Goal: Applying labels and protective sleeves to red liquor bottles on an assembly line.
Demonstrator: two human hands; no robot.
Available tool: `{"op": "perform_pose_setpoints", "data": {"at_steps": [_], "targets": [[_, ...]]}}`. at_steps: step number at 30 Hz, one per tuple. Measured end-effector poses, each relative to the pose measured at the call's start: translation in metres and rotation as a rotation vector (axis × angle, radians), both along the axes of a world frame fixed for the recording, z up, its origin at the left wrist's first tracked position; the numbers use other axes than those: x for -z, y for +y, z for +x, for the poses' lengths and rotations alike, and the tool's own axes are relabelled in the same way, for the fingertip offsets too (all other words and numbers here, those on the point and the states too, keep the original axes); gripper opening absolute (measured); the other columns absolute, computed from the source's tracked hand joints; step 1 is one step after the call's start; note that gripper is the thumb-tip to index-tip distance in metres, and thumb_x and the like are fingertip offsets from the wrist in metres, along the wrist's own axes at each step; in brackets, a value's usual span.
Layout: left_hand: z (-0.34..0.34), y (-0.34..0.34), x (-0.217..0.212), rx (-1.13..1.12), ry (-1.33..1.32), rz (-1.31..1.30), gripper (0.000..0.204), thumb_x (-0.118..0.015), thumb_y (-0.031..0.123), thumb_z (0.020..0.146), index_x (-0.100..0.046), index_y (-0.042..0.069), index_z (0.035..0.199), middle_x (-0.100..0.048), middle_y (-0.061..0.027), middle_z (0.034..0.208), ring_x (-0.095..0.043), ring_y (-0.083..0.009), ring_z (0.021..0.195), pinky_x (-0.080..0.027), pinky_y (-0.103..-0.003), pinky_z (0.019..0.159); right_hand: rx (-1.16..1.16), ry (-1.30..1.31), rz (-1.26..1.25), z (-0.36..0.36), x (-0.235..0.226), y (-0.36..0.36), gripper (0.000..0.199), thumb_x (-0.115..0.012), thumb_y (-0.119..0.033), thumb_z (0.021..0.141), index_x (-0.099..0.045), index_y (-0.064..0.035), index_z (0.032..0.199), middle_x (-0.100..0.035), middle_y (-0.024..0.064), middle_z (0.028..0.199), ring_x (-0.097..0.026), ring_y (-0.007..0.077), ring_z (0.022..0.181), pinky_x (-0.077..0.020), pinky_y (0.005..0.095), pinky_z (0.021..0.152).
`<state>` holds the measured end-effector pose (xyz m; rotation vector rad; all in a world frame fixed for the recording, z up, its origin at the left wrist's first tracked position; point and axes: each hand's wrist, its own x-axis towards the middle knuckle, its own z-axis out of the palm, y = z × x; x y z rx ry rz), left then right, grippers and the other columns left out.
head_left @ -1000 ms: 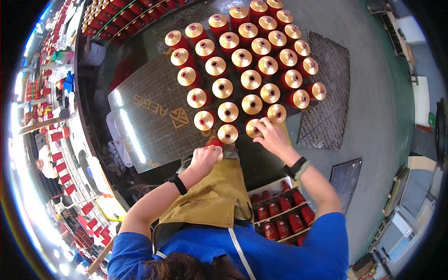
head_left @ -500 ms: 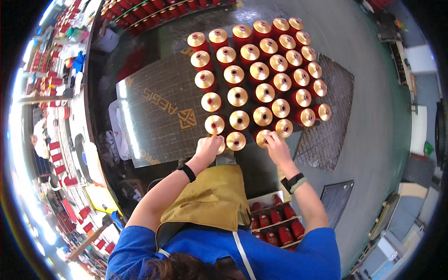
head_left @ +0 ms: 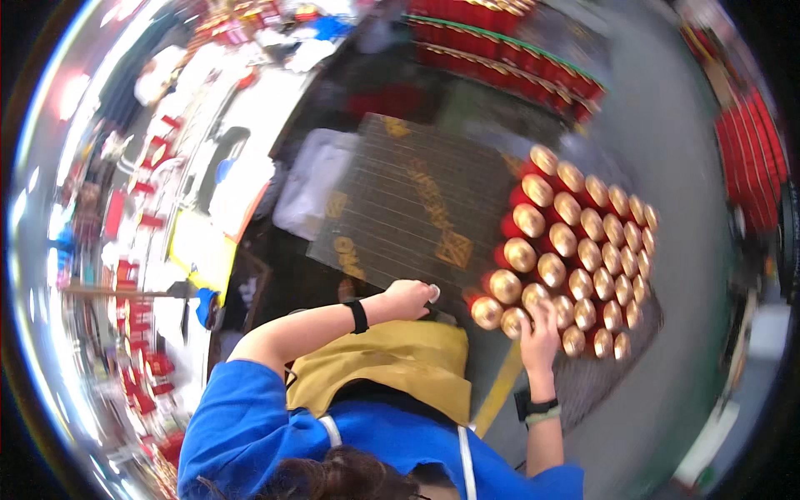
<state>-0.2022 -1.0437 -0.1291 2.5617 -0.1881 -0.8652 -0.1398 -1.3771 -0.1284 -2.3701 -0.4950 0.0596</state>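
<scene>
Red cylinders with domed gold tops [head_left: 552, 270] stand upright in close rows to the right of my body. My right hand [head_left: 540, 332] is bent over the near edge of the group, its fingertips drawn together at the gold tops. Anything between those fingertips is hidden. My left hand [head_left: 408, 300] is closed in front of the apron [head_left: 392, 358], left of the group. A small pale round thing [head_left: 434, 293] shows at its fingertips, too blurred to name.
The cylinders stand beside a dark printed board [head_left: 400, 208]. A white sack-like bundle [head_left: 312, 183] lies beyond its left edge. More red cylinders fill a rack [head_left: 508, 62] at the back. A cluttered bright workbench [head_left: 242, 125] runs along the left.
The view has swung left, so the cylinders now appear farther right. My left hand has come away from the gold tops with a small pale thing. My right hand remains at the near edge.
</scene>
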Motion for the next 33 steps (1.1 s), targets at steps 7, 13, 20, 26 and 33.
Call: {"op": "perform_pose_setpoints", "data": {"at_steps": [7, 13, 20, 26, 33], "targets": [[-0.196, 0.243, -0.032, -0.242, -0.055, 0.099, 0.036, -0.075, 0.023, 0.084, -0.061, 0.004, 0.111, -0.071, -0.0188, 0.087, -0.071, -0.0392, 0.087, -0.057, -0.050, 0.072, -0.240, 0.106, 0.069, -0.096, -0.057, 0.230, 0.026, -0.070, -0.005, 0.090, -0.068, -0.0005, 0.116, -0.051, 0.0160, 0.130, -0.060, 0.0293, 0.096, -0.0538, 0.0369, 0.079], [-0.367, 0.368, -0.041, -0.637, -0.036, 0.082, 0.031, -0.071, 0.026, 0.083, -0.063, 0.006, 0.104, -0.072, -0.0174, 0.092, -0.071, -0.0393, 0.088, -0.057, -0.049, 0.074, -0.754, 0.134, 0.082, -0.163, -0.082, 0.430, 0.028, -0.073, -0.003, 0.088, -0.070, -0.0009, 0.116, -0.048, 0.0159, 0.132, -0.060, 0.0244, 0.089, -0.0542, 0.0304, 0.068], [-0.551, 0.443, -0.039, -1.318, 0.102, -0.159, 0.029, -0.072, 0.028, 0.079, -0.074, 0.001, 0.092, -0.074, -0.0144, 0.080, -0.074, -0.0296, 0.072, -0.058, -0.041, 0.063, -1.240, 0.180, -0.024, -0.216, -0.109, 0.581, 0.025, -0.073, -0.004, 0.090, -0.070, -0.0022, 0.114, -0.050, 0.0155, 0.131, -0.064, 0.0227, 0.091, -0.0544, 0.0329, 0.073], [-0.728, 0.500, -0.049, -1.900, 0.045, 0.126, 0.050, -0.078, 0.041, 0.075, -0.075, -0.002, 0.101, -0.074, -0.0242, 0.097, -0.072, -0.0407, 0.091, -0.059, -0.044, 0.083, -1.577, -0.014, -0.045, -0.273, -0.099, 0.675, 0.023, -0.073, -0.005, 0.089, -0.071, -0.0040, 0.112, -0.057, 0.0141, 0.120, -0.065, 0.0261, 0.087, -0.0540, 0.0364, 0.077], [-0.964, 0.631, -0.087, -2.485, -0.289, 0.728, 0.068, -0.080, 0.038, 0.083, -0.056, 0.000, 0.134, -0.058, -0.0210, 0.136, -0.057, -0.0400, 0.126, -0.052, -0.048, 0.102, -1.917, 0.149, -0.123, -0.493, -0.121, 0.807, 0.028, -0.075, -0.008, 0.089, -0.070, -0.0070, 0.116, -0.062, 0.0137, 0.117, -0.069, 0.0273, 0.087, -0.0555, 0.0361, 0.078]]}}
